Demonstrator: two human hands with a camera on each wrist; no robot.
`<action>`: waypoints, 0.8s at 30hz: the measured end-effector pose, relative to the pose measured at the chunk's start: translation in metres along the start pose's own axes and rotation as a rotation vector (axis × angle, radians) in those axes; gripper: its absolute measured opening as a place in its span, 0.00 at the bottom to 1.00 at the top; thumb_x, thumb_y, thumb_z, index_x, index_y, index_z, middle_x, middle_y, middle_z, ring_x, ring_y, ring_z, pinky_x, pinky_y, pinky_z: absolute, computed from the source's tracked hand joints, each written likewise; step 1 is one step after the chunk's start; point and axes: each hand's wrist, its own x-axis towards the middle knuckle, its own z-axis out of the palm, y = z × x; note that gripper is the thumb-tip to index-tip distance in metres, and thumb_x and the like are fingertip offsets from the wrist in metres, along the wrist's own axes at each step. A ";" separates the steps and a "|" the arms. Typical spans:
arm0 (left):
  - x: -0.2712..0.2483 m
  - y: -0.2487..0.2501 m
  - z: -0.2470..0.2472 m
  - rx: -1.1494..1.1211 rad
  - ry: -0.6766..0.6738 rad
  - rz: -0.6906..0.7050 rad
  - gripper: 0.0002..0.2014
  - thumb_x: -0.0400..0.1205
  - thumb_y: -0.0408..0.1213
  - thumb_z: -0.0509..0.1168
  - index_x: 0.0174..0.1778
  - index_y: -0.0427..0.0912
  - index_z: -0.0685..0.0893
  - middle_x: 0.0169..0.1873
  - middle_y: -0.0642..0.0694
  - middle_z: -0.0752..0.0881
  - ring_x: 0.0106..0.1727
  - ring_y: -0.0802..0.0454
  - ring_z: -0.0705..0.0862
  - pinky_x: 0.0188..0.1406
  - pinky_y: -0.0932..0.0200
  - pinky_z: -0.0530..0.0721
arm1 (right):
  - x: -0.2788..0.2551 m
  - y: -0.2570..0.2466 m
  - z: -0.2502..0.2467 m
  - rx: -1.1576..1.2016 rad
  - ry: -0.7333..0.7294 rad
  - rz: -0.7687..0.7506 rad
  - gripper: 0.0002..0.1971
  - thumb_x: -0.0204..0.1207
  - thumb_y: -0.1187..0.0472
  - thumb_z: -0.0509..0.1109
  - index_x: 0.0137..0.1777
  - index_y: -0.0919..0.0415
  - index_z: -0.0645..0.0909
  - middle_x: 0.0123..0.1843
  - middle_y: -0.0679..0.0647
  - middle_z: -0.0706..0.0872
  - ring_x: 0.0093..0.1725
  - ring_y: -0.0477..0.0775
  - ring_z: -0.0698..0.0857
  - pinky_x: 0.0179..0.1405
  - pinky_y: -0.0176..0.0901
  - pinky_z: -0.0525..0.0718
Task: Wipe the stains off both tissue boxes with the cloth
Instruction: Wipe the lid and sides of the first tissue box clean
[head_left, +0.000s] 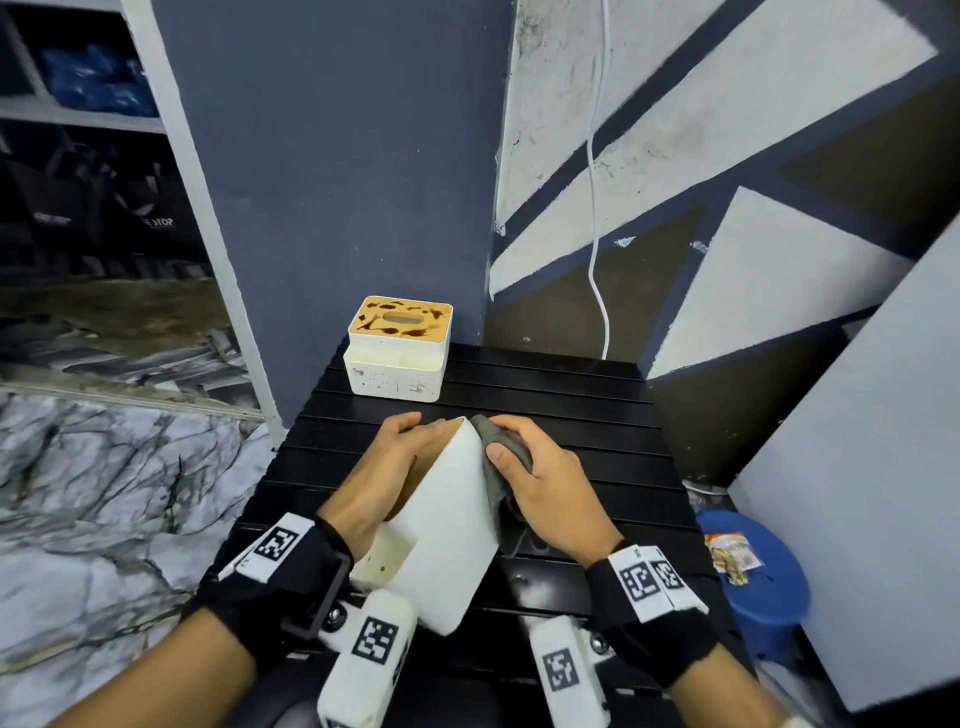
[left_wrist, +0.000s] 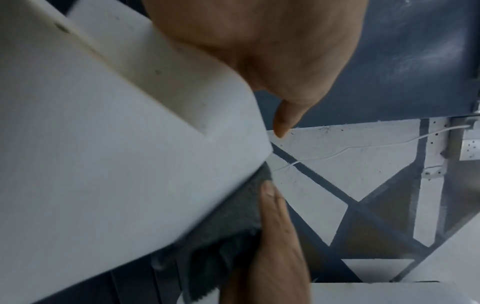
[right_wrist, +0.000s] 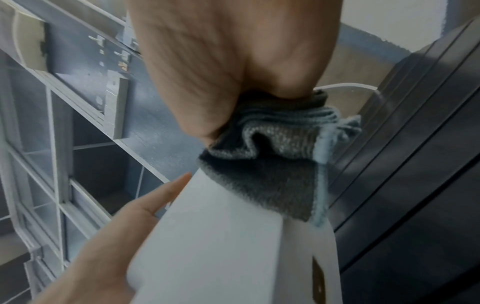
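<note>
Tilting at lower centre of the slatted black table (head_left: 571, 415), smooth white tissue box (head_left: 447, 525) steadied by left hand (head_left: 384, 467), fingers curled over its top edge; right hand (head_left: 550, 493) bunches nubby grey cloth (head_left: 506, 452) against its right face; stained second tissue box (head_left: 397, 348) sits well apart, upper centre.

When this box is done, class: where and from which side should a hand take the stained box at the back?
Probably by the white side walls of the far tissue box, from above with the left hand. It stands upright, and the stains sit on its tan lid, which should stay bare for the cloth.
</note>
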 end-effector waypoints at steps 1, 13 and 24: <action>-0.001 0.000 -0.001 -0.011 -0.002 0.024 0.31 0.77 0.62 0.69 0.75 0.59 0.73 0.61 0.47 0.88 0.61 0.50 0.87 0.59 0.52 0.82 | -0.003 -0.003 -0.003 0.000 0.013 -0.032 0.15 0.83 0.52 0.63 0.68 0.46 0.76 0.57 0.39 0.86 0.56 0.36 0.82 0.52 0.23 0.76; -0.009 -0.024 0.005 -0.248 -0.110 0.377 0.42 0.64 0.65 0.79 0.75 0.56 0.79 0.70 0.48 0.85 0.65 0.47 0.88 0.51 0.59 0.88 | -0.037 -0.008 -0.005 -0.188 0.073 -0.241 0.19 0.81 0.49 0.60 0.71 0.46 0.75 0.64 0.32 0.76 0.67 0.34 0.72 0.68 0.26 0.64; -0.009 -0.030 0.007 -0.230 0.029 0.432 0.27 0.80 0.49 0.64 0.77 0.48 0.79 0.67 0.55 0.88 0.69 0.58 0.85 0.62 0.62 0.84 | -0.063 0.008 0.038 -0.338 0.262 -0.572 0.20 0.81 0.53 0.67 0.73 0.52 0.75 0.75 0.45 0.75 0.76 0.48 0.70 0.75 0.50 0.70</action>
